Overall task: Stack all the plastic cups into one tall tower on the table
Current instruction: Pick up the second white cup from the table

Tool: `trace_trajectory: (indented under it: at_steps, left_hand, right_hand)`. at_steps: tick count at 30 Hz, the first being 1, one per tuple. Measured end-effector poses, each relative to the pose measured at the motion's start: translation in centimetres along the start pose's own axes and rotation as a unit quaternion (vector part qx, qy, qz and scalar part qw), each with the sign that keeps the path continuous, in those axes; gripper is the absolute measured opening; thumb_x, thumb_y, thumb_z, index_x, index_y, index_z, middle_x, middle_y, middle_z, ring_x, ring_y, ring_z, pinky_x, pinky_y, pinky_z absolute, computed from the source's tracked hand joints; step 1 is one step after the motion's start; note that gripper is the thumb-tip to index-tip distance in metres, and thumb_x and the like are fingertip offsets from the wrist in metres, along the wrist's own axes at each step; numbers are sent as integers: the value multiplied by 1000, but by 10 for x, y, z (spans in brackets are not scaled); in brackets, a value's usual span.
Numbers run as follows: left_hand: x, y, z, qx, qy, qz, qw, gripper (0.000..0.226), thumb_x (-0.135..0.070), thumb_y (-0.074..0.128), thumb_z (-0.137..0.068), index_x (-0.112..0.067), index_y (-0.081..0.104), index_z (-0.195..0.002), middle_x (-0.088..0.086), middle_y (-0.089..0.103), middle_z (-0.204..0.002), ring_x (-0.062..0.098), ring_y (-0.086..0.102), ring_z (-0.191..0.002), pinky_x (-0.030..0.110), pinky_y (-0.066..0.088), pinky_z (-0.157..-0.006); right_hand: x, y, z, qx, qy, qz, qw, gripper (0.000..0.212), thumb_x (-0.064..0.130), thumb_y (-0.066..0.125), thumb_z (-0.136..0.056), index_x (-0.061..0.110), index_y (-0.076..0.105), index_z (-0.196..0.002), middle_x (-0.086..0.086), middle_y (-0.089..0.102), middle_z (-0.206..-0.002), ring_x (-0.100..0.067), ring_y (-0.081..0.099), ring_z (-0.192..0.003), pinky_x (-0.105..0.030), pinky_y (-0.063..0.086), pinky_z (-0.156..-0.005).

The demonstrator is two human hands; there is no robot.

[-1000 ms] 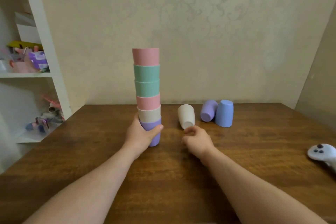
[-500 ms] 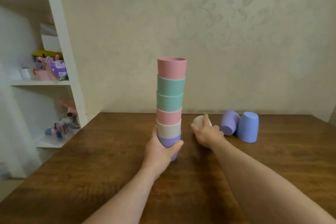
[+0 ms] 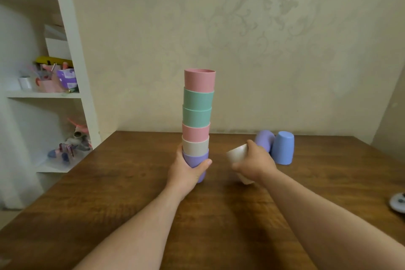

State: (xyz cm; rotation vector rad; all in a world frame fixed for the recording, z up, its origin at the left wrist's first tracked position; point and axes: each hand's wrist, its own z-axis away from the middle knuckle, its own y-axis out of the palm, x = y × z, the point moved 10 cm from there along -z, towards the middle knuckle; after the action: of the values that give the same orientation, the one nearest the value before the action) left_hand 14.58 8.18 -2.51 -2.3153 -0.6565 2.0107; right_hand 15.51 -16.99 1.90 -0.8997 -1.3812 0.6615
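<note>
The tower of nested cups (image 3: 198,116) stands upright on the wooden worktop (image 3: 131,193), at the centre of the frame. From bottom to top it comprises six cups: purple, cream, pink, green, green, pink, each with its opening facing up. The left hand (image 3: 186,171) wraps the purple base cup (image 3: 196,161); the thumb lies across the cup's front and the remaining fingers curl around its left side, grasping it firmly.

The right hand (image 3: 255,163), just right of centre, grips a loose cream cup (image 3: 237,155). The fingers are clenched over the cup from above. The cup is tilted, its opening facing the upper left of the frame, and its closed end shows below the palm. Whether the cup touches the worktop cannot be determined.

Behind the right hand, toward the right of the frame, a purple cup (image 3: 264,139) lies on its side, touching a blue cup (image 3: 283,148) that stands upside down.

A white shelf unit (image 3: 74,72) holding assorted small items occupies the left of the frame. A white device (image 3: 399,202) sits partly cut off at the right edge.
</note>
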Motion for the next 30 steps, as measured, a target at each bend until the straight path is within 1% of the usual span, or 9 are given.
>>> trace_trajectory:
  at_steps: [3,5,9,14,17,20,23,26,30]
  left_hand:
    - [-7,-1,6,13,-9,13,1000,105,-39,99,-73,-30,38,-158,-9,60,-135,18,59,-117,39,53,-103]
    - [-10,1,12,27,-12,14,999,104,-36,101,-71,-32,39,-155,-8,61,-135,19,61,-118,41,54,-104]
    - [-12,2,22,40,-15,19,999,105,-34,102,-70,-33,38,-154,-6,64,-139,20,63,-120,39,53,-104]
    - [-35,-8,21,54,6,60,997,127,-29,102,-71,-40,20,-168,-11,60,-145,18,59,-130,42,49,-112]
    - [-74,-23,7,41,38,111,992,132,-34,100,-74,-39,10,-170,-11,60,-143,14,60,-130,43,48,-112]
    - [-100,-20,-6,70,49,121,989,119,-29,102,-70,-34,30,-164,-8,71,-135,13,72,-118,36,59,-97]
    - [-98,-12,-8,66,44,75,994,89,-21,101,-67,-28,54,-142,-4,79,-115,12,77,-102,31,64,-83]
    - [-87,-10,-10,56,35,63,996,79,-35,96,-60,-28,62,-131,-2,79,-113,17,78,-104,44,66,-90]
    - [-87,-10,-10,57,38,59,996,72,-32,95,-66,-30,61,-129,-3,77,-115,16,76,-103,38,65,-85]
  right_hand:
    - [-17,-6,23,-40,-23,-167,985,78,23,79,-75,27,46,-145,1,65,-122,-22,66,-102,-41,59,-87]
    - [-25,-4,32,-40,-26,-215,976,69,15,78,-78,31,45,-136,7,64,-109,-14,65,-92,-38,59,-80]
    - [-35,4,33,-24,-24,-248,968,85,14,81,-78,33,37,-148,6,65,-114,-13,66,-94,-27,53,-67]
    - [-35,-2,30,-31,-9,-277,960,98,21,93,-74,32,35,-153,-1,64,-130,-25,64,-112,-45,59,-95]
    - [-11,-38,21,-57,-41,-301,951,108,29,97,-75,30,32,-161,2,62,-131,-22,64,-114,-45,59,-94]
    - [37,-106,10,-121,-101,-346,925,103,33,98,-74,27,40,-159,-2,68,-133,-22,70,-113,-47,60,-97]
    - [95,-187,12,-188,-156,-418,875,89,37,94,-79,23,46,-153,-2,68,-128,-17,69,-107,-36,58,-88]
    - [152,-226,24,-169,-203,-437,860,78,42,92,-81,23,52,-146,2,71,-117,-13,71,-99,-28,52,-74]
    - [205,-212,40,-115,-256,-391,877,85,39,92,-81,26,47,-152,5,69,-118,-7,69,-101,-22,55,-71]
